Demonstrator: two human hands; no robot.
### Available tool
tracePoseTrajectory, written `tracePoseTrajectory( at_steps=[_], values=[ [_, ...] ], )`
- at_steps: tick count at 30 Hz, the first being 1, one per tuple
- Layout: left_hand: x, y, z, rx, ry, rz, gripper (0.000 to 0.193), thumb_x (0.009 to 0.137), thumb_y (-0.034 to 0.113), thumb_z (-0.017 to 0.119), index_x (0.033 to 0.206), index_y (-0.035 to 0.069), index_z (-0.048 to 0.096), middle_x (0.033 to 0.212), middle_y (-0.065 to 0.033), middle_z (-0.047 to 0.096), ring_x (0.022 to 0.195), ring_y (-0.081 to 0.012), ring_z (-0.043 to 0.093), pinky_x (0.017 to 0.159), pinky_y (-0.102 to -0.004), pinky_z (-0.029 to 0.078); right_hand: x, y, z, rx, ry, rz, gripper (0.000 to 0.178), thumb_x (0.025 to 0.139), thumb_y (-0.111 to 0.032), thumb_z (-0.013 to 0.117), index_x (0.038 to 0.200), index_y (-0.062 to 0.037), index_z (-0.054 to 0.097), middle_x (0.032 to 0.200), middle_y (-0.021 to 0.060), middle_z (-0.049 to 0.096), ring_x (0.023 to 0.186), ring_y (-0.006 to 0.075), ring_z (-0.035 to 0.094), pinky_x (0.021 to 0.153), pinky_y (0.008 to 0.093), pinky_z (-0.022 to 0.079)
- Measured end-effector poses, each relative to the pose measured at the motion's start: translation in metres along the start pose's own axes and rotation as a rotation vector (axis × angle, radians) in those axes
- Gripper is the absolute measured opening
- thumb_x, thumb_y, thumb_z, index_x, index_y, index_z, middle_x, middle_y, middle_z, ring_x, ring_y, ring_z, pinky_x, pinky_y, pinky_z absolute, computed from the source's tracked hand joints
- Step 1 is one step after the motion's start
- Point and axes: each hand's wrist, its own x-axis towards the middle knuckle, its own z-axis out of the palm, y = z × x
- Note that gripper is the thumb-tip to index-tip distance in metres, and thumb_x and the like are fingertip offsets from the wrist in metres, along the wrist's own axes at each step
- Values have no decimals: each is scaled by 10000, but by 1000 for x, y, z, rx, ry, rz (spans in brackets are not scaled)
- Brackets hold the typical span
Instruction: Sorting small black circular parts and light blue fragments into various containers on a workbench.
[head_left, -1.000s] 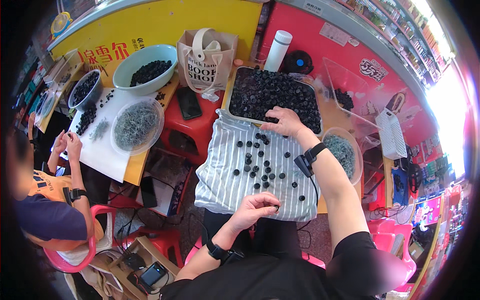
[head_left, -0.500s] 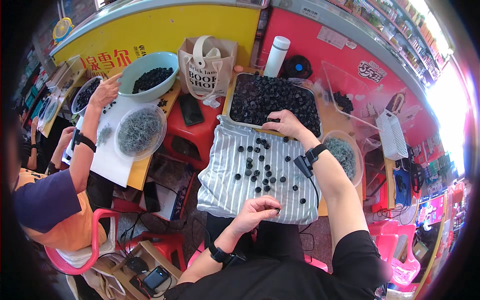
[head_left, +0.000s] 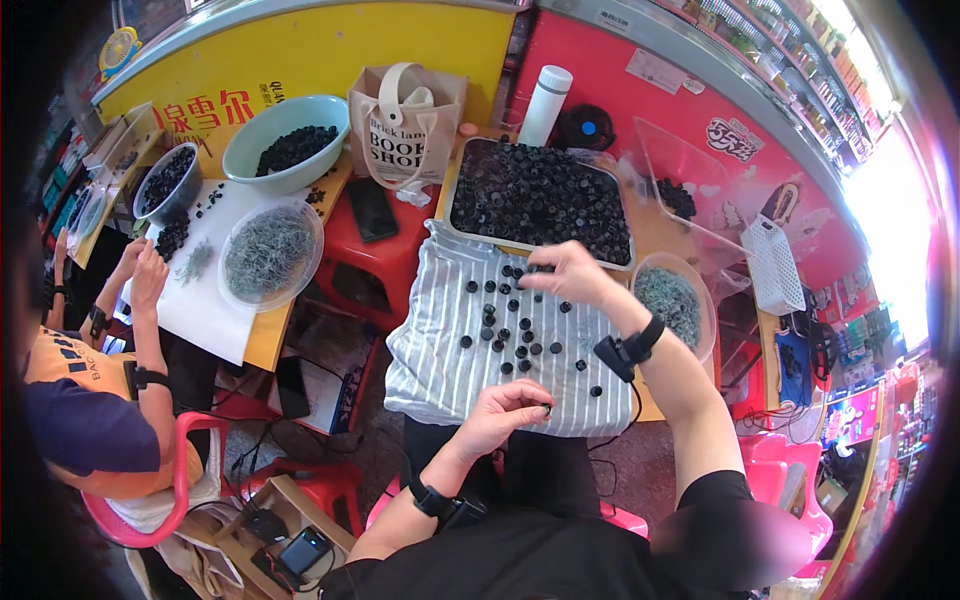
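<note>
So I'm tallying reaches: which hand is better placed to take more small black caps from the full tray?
Right. The right hand hovers at the metal tray's near edge; the left hand sits near the body, pinching one small black cap.

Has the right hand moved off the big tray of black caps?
Yes. The right hand has drawn back from the metal tray of black caps onto the striped grey cloth, toward the person.

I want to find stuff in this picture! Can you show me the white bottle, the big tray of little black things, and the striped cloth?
white bottle (head_left: pixel 546 106), head view, on the middle of its body.
tray (head_left: pixel 447 198), head view, on its left rim.
striped cloth (head_left: pixel 425 340), head view, on a bare left part.
</note>
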Motion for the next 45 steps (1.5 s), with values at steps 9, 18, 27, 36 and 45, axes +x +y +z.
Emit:
tracePoseTrajectory(
  at_steps=[9,18,27,36,45],
  values=[
    [2,3,3,41,15,-1,165,895,-19,651,1057,-32,673,1052,-64,626,927,-127,624,804,-259,504,-37,-22,37,62,25,-62,300,805,-198,748,1068,-71,685,939,146,647,843,327,639,771,403,514],
    [1,0,1,44,23,17,161,890,-37,643,1049,-35,671,1062,-79,614,932,-149,624,856,-284,517,-90,-23,23,35,254,145,110,818,-14,649,914,7,698,852,141,666,781,261,669,702,341,516],
    [2,1,2,81,18,23,146,885,-45,641,1028,-32,670,1043,-89,619,921,-157,627,804,-278,510,-77,-18,46,-244,182,106,101,757,-52,658,848,-13,678,820,150,643,763,328,653,679,412,514],
    [3,3,4,74,12,49,158,889,-29,666,1045,-18,687,1024,-37,623,905,-102,617,818,-241,507,-88,-19,30,-160,164,68,128,746,-36,567,815,-21,673,823,169,643,779,385,635,717,461,508],
    [3,3,6,59,14,49,135,886,-47,638,1016,-36,672,1051,-95,618,914,-156,620,820,-277,513,-71,-19,55,-292,141,73,137,707,-60,610,830,-10,642,810,172,632,847,389,633,749,482,511]
  ],
)
